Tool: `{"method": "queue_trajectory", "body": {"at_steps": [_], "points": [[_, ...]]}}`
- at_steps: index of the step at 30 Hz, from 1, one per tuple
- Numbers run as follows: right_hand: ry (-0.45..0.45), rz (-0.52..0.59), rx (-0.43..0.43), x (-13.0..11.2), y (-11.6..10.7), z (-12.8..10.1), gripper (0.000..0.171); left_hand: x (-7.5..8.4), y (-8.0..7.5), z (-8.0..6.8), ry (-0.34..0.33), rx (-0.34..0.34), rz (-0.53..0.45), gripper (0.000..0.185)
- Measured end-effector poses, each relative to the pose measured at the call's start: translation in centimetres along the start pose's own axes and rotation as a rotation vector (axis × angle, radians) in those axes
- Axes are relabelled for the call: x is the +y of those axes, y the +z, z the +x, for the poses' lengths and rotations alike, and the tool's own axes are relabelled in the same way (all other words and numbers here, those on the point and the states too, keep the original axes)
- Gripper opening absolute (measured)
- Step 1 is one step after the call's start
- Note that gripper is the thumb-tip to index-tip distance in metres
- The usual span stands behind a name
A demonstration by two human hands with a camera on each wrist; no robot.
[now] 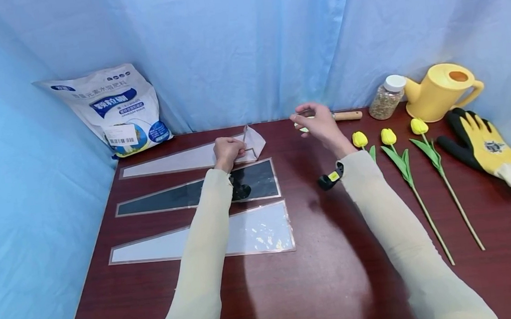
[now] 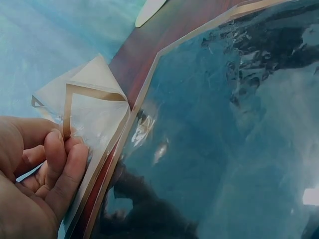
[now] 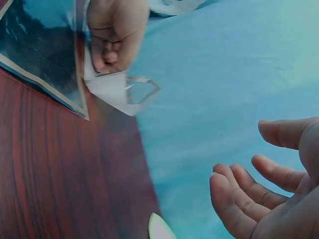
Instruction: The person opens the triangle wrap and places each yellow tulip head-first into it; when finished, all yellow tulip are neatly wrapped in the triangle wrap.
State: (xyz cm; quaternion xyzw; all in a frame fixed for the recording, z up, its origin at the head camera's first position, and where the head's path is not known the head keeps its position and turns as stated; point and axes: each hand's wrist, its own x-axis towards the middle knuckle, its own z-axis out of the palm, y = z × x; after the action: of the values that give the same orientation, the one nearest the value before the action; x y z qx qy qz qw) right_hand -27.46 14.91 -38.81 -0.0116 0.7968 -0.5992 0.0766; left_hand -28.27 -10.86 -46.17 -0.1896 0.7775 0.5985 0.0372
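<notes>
My left hand [image 1: 229,151] pinches the wide end of a white tapered flower sleeve [image 1: 172,159] with a tan border. That end stands lifted and opened a little, its layers parted at the corner [image 2: 99,84] in the left wrist view. Below it lie a black sleeve [image 1: 261,176] and another white sleeve [image 1: 261,229], both flat. My right hand [image 1: 322,124] hovers with fingers loosely bent and holds nothing. Behind it is a tool with a wooden handle [image 1: 347,115]; its pale green-edged blade [image 3: 160,229] shows in the right wrist view.
A white fertilizer bag [image 1: 116,110] stands at the back left. To the right are yellow tulips [image 1: 389,137], a jar [image 1: 387,98] with a white lid, a yellow watering can [image 1: 435,93] and a glove [image 1: 490,146]. Blue curtain [image 1: 229,51] hangs behind the table.
</notes>
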Motion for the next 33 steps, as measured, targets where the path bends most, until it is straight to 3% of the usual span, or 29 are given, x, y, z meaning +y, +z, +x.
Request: {"method": "queue_trajectory", "body": {"at_steps": [16,23,33], "points": [[-0.058,0.039,0.129,-0.3,-7.4,-5.9,0.036,0.2,-0.3,-0.2,-0.01,-0.014,0.003,0.012],[-0.065,0.076,0.19,1.1,-10.9,-8.0,0.021,0.0,-0.1,-0.2,-0.021,-0.024,0.0,0.014],[-0.008,0.13,0.298,3.5,-16.0,-11.2,0.02,0.0,-0.2,-0.1,-0.034,-0.022,0.009,0.015]]}}
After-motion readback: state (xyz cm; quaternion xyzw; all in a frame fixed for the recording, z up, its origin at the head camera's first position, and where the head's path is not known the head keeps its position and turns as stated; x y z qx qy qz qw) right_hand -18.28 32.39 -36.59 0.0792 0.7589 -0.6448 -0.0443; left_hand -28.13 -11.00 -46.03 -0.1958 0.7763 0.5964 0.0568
